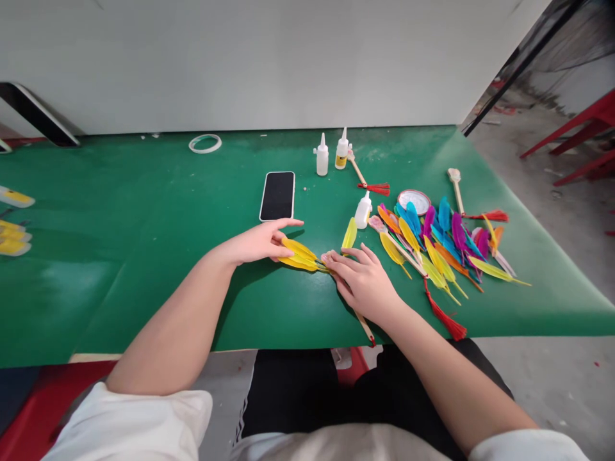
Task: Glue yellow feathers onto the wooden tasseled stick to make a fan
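Note:
My left hand lies on the green table cover, its fingers stretched out and resting on a few yellow feathers. My right hand lies flat beside it, its fingertips pressing on the quill ends of those feathers over a wooden stick that runs under the palm. One more yellow feather stands just beyond the right hand. A pile of coloured feathers lies to the right.
A phone lies face up behind my left hand. Three small glue bottles stand beyond the feathers. Sticks with red tassels, a round white lid and a tape ring lie further back. Yellow pieces sit at the left edge.

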Tool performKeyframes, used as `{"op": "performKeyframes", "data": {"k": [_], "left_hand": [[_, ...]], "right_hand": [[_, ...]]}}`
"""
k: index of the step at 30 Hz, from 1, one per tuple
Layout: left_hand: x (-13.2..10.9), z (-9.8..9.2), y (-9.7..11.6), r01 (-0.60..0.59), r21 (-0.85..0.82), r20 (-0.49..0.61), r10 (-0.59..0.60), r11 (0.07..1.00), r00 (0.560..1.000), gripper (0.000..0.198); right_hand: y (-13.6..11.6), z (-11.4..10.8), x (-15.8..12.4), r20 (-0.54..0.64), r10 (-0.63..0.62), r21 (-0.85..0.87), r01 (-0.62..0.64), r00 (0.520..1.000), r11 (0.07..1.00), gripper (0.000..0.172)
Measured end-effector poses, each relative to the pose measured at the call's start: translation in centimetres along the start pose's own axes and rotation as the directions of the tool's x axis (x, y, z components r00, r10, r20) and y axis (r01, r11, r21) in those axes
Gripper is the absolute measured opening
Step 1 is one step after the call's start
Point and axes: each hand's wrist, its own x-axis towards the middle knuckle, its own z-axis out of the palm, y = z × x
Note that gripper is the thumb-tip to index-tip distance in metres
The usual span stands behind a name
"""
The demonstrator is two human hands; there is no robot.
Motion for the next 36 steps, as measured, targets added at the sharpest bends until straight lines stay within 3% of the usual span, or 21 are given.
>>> {"op": "performKeyframes", "data": {"k": [10, 23, 28, 31, 34, 36], "left_hand": [[0.0, -0.3, -0.2, -0.006, 0.014, -0.076, 0.007, 1.000, 0.997, 0.065], [0.0, -0.3, -0.1, 0.012, 0.007, -0.051, -0.012, 1.000, 0.999, 0.060], [0.0, -0.3, 0.0, 0.016, 0.031, -0.065, -0.014, 0.999, 0.998, 0.059], [-0.1, -0.3, 0.0, 0.013, 0.025, -0.071, -0.012, 1.000, 0.997, 0.059], [0.0, -0.1, 0.0, 0.010, 0.012, -0.069, -0.009, 1.000, 0.998, 0.059], [0.1, 0.1, 0.1, 0.005, 0.011, -0.074, -0.004, 1.000, 0.997, 0.059]], "right_hand": [[0.0, -0.1, 0.0, 0.002, -0.012, -0.007, 0.012, 1.000, 1.000, 0.036], [-0.1, 0.2, -0.1, -0.001, -0.010, -0.037, 0.010, 1.000, 0.999, 0.037], [-0.2, -0.2, 0.1, -0.057, -0.032, -0.058, 0.028, 0.998, 0.998, 0.032], [-0.4, -0.8, 0.0, -0.076, 0.060, -0.112, -0.068, 0.995, 0.991, 0.026], [-0.7, -1.0, -0.2, 0.025, 0.201, -0.198, -0.193, 0.979, 0.961, 0.037], [-0.9, -0.9, -0.3, 0.100, 0.236, -0.226, -0.209, 0.967, 0.951, 0.033]]}}
